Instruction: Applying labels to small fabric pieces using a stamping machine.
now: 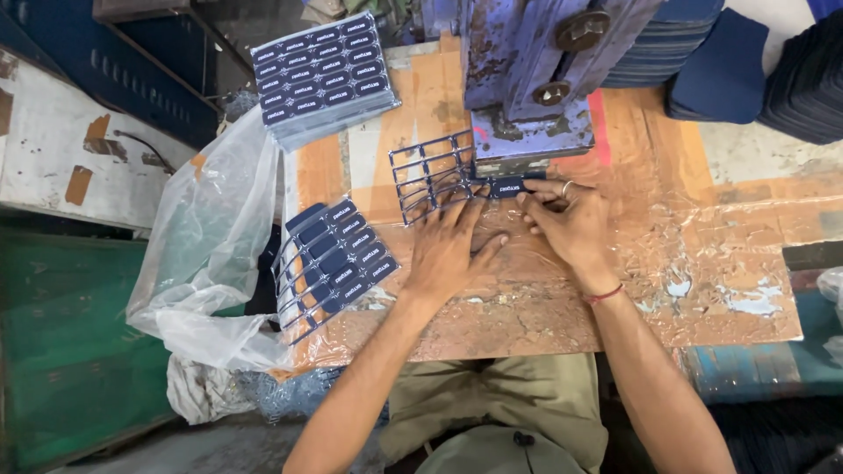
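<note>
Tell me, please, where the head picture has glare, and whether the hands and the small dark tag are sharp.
Head view: glare sits on the crinkled plastic film covering the table, worst to the right; the left hand, right hand and tag are fairly sharp; soft daylight, only faint shadows under the hands; the edges bend slightly, like a wide lens.

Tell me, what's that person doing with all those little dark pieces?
A person's left hand presses on a mostly empty plastic frame on the taped table. The right hand holds one small dark tag beside a blue metal machine. More frames full of tags lie to the left.
</note>
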